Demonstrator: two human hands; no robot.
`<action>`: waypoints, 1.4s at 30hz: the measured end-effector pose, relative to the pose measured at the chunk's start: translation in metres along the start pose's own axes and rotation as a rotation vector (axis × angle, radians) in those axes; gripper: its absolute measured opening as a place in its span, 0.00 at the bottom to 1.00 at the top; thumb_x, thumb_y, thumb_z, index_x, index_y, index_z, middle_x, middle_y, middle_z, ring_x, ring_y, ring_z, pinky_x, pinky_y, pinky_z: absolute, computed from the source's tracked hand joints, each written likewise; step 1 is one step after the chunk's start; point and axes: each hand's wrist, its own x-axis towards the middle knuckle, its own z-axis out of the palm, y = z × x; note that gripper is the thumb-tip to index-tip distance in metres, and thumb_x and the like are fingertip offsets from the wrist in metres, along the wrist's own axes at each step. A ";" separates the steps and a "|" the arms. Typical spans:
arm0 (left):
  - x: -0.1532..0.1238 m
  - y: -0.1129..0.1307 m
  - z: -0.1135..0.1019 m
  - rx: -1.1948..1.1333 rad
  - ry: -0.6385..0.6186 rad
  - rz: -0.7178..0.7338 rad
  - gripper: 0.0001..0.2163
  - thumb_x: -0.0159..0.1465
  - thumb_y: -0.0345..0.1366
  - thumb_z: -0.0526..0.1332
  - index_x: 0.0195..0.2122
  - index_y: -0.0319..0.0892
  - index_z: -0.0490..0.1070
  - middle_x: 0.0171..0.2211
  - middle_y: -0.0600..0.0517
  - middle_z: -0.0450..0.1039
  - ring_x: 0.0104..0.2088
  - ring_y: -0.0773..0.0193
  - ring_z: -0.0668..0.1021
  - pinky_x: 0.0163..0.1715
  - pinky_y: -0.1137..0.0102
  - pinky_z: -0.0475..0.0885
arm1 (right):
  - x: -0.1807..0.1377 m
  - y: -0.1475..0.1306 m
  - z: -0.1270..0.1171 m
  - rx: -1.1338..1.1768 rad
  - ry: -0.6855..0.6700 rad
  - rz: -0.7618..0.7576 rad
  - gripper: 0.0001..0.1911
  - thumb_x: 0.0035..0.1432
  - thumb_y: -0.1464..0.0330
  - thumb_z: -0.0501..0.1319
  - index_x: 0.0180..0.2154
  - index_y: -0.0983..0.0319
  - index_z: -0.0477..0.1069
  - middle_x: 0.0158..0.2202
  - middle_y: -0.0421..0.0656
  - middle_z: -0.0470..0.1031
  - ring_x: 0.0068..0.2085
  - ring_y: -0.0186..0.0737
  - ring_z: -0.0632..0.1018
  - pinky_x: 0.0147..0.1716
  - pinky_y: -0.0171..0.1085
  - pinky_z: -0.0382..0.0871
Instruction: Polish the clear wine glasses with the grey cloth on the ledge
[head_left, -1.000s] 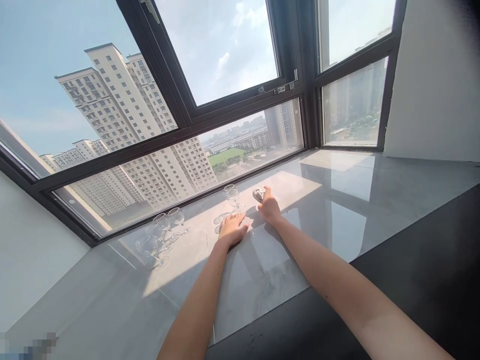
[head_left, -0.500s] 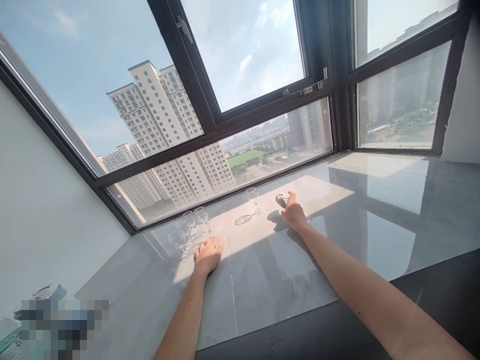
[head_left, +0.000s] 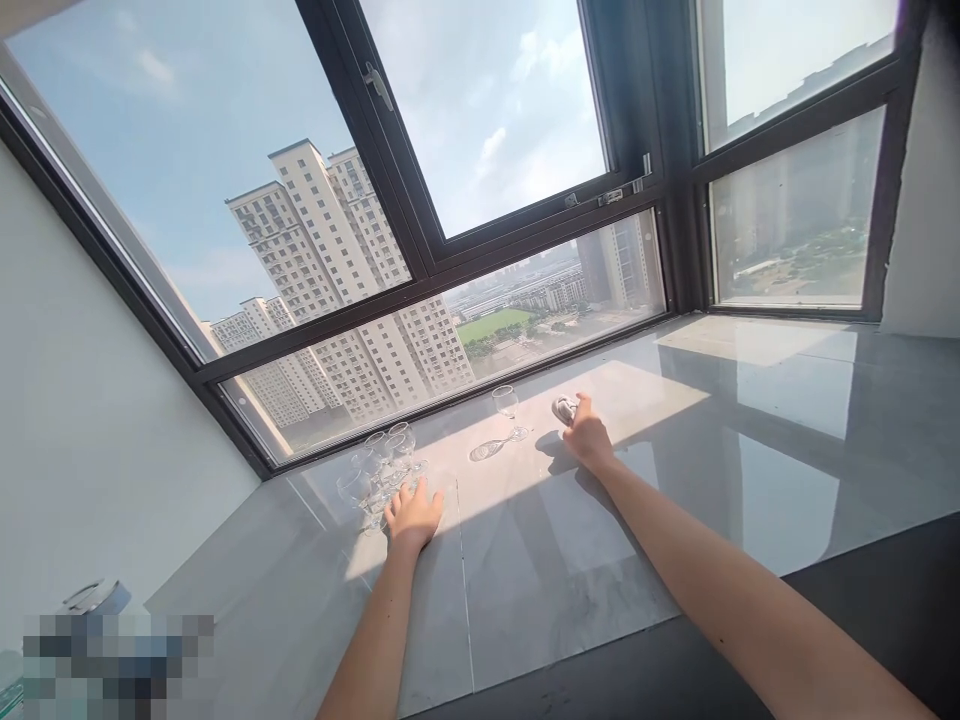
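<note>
My left hand [head_left: 414,515] is low over the grey tiled ledge, palm down with fingers spread. It is right beside a cluster of several clear stemmed wine glasses [head_left: 377,465]. Its fingertips reach the near edge of that cluster, but I cannot tell whether they touch a glass. One more wine glass [head_left: 506,403] stands upright by itself between my hands, its shadow falling to the left. To the right of it, my right hand [head_left: 588,436] is closed round a small grey-white rounded thing [head_left: 563,408], whose kind I cannot make out.
Along the back of the ledge [head_left: 555,560] runs a dark window frame [head_left: 322,340], with tall buildings outside. A white wall [head_left: 82,400] bounds the left side. At the lower left are a partly blurred-out patch and a bluish-silver object [head_left: 97,597]. The ledge's front edge drops to a dark surface.
The view has shifted slightly, so the scene sits a little lower. My left hand stays by the glass cluster with its fingers spread. The right hand keeps its hold in about the same place.
</note>
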 end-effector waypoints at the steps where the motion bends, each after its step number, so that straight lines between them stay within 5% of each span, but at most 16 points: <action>1: -0.005 0.004 0.000 -0.021 0.028 -0.028 0.27 0.64 0.54 0.49 0.60 0.49 0.66 0.62 0.41 0.62 0.65 0.45 0.60 0.63 0.48 0.50 | 0.000 0.000 0.001 -0.002 0.001 -0.003 0.38 0.50 0.78 0.54 0.63 0.63 0.52 0.39 0.50 0.74 0.40 0.51 0.77 0.38 0.43 0.69; 4: -0.021 0.027 -0.001 -0.155 0.094 0.031 0.21 0.64 0.51 0.49 0.50 0.47 0.72 0.54 0.42 0.68 0.59 0.47 0.66 0.59 0.51 0.59 | 0.000 -0.001 0.003 0.002 0.009 -0.005 0.39 0.49 0.78 0.54 0.63 0.63 0.51 0.40 0.51 0.74 0.40 0.50 0.77 0.39 0.43 0.70; 10: -0.030 0.092 0.004 -0.338 -0.027 0.618 0.19 0.66 0.47 0.51 0.54 0.48 0.69 0.58 0.48 0.67 0.58 0.55 0.68 0.58 0.60 0.63 | -0.002 -0.008 0.002 0.044 -0.010 0.030 0.41 0.46 0.79 0.55 0.64 0.64 0.51 0.46 0.53 0.74 0.44 0.52 0.77 0.41 0.45 0.71; 18: 0.013 0.169 0.022 -0.217 -0.140 0.638 0.29 0.64 0.53 0.53 0.66 0.54 0.58 0.71 0.48 0.48 0.68 0.48 0.56 0.65 0.52 0.50 | -0.004 -0.010 0.001 0.037 0.019 0.000 0.41 0.47 0.81 0.54 0.63 0.60 0.51 0.49 0.51 0.74 0.44 0.49 0.77 0.43 0.43 0.70; 23: 0.026 0.187 0.027 -0.153 -0.159 0.621 0.30 0.65 0.53 0.51 0.67 0.51 0.58 0.69 0.47 0.52 0.68 0.47 0.56 0.66 0.51 0.48 | -0.003 -0.011 -0.001 -0.006 0.004 -0.002 0.41 0.47 0.81 0.55 0.64 0.61 0.51 0.46 0.50 0.75 0.43 0.48 0.77 0.40 0.40 0.69; 31: -0.006 0.159 0.011 -0.171 -0.206 0.601 0.27 0.66 0.50 0.50 0.66 0.52 0.61 0.69 0.52 0.53 0.69 0.51 0.56 0.67 0.53 0.47 | -0.003 -0.008 -0.005 -0.054 -0.033 -0.022 0.42 0.48 0.80 0.54 0.65 0.61 0.48 0.41 0.49 0.76 0.41 0.49 0.78 0.40 0.41 0.70; 37: -0.049 0.076 -0.007 -0.148 -0.185 0.576 0.27 0.67 0.48 0.50 0.66 0.49 0.60 0.68 0.51 0.55 0.69 0.52 0.56 0.67 0.55 0.45 | -0.004 -0.007 -0.005 -0.069 -0.047 -0.014 0.41 0.48 0.79 0.53 0.65 0.64 0.48 0.35 0.48 0.75 0.39 0.49 0.78 0.37 0.40 0.69; 42: -0.064 0.021 -0.014 -0.107 -0.106 0.352 0.27 0.67 0.49 0.47 0.65 0.49 0.62 0.67 0.48 0.57 0.68 0.51 0.57 0.66 0.52 0.47 | -0.004 -0.005 -0.005 -0.080 -0.065 -0.018 0.41 0.49 0.78 0.55 0.65 0.66 0.49 0.34 0.48 0.76 0.36 0.48 0.78 0.34 0.39 0.66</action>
